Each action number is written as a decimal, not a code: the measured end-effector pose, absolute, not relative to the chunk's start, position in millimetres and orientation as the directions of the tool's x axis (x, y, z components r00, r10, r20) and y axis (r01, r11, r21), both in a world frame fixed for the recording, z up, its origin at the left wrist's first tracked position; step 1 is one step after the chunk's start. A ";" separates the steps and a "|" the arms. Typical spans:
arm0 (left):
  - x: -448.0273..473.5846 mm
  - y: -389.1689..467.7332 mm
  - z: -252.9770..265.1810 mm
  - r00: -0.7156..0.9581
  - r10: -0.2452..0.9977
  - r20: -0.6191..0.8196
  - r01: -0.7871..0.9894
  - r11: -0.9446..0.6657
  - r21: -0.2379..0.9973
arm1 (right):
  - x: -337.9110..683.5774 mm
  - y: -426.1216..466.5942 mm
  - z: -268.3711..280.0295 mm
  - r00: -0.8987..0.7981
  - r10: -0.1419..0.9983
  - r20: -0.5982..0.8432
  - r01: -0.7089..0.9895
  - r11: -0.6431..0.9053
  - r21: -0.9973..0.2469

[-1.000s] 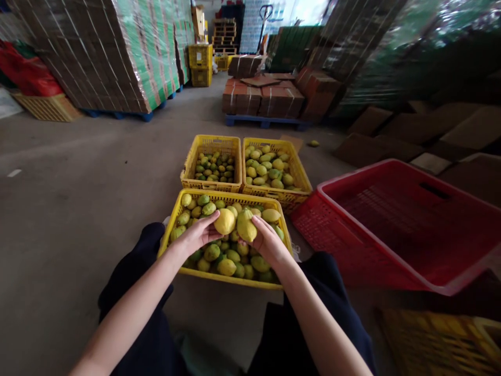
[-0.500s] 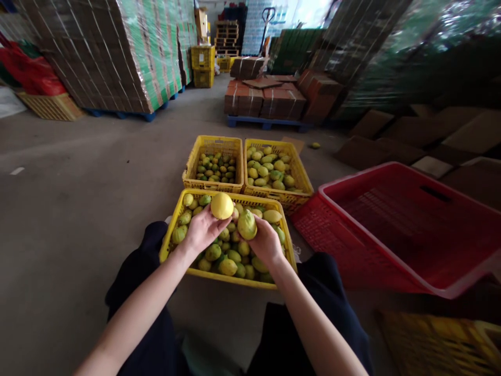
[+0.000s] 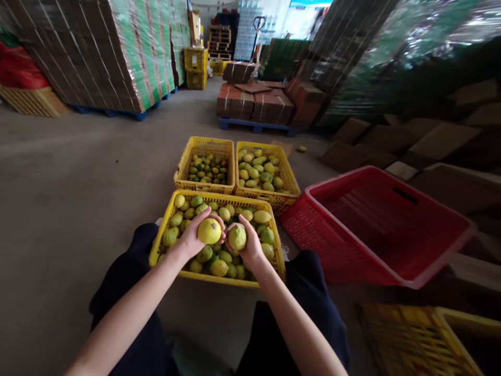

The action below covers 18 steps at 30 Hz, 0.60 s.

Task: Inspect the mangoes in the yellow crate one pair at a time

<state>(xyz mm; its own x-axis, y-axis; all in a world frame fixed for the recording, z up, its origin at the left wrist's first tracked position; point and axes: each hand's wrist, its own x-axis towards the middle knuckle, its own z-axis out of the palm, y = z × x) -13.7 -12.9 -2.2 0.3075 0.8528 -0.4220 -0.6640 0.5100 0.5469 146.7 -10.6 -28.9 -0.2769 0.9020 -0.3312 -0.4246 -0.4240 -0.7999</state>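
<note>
My left hand [image 3: 194, 235] is closed round a yellow lemon [image 3: 209, 231], its stem end facing up at me. Beside it, my right hand [image 3: 249, 244] grips a greener, yellow-green lemon [image 3: 237, 237]. Both hands are over the near yellow crate [image 3: 219, 281], with their fingertips close together. That crate is full of green and yellow lemons [image 3: 218, 268]. Behind it stand two more yellow crates: the left crate [image 3: 183, 184] holds smaller green lemons [image 3: 207, 169], and the right crate [image 3: 291, 180] has larger, yellower lemons [image 3: 258, 169].
A red crate [image 3: 309, 230] stands tilted at my right, near flattened cardboard [image 3: 442, 146]. Another yellow crate [image 3: 403, 334] is at the lower right. One stray lemon [image 3: 301, 149] lies on the floor. Farther back are strapped cartons [image 3: 254, 104] on a blue pallet and wrapped stacks [image 3: 144, 52].
The lemon in my left hand has come down and turned, so its stem end now shows. The right hand's lemon has also turned. The whole view has shifted slightly.
</note>
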 end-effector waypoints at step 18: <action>5.7 -12.5 -9.9 0.140 0.824 -0.549 -0.870 0.367 0.329 | 132.1 -20.0 -47.4 0.023 1.000 0.020 -0.039 0.021 -0.999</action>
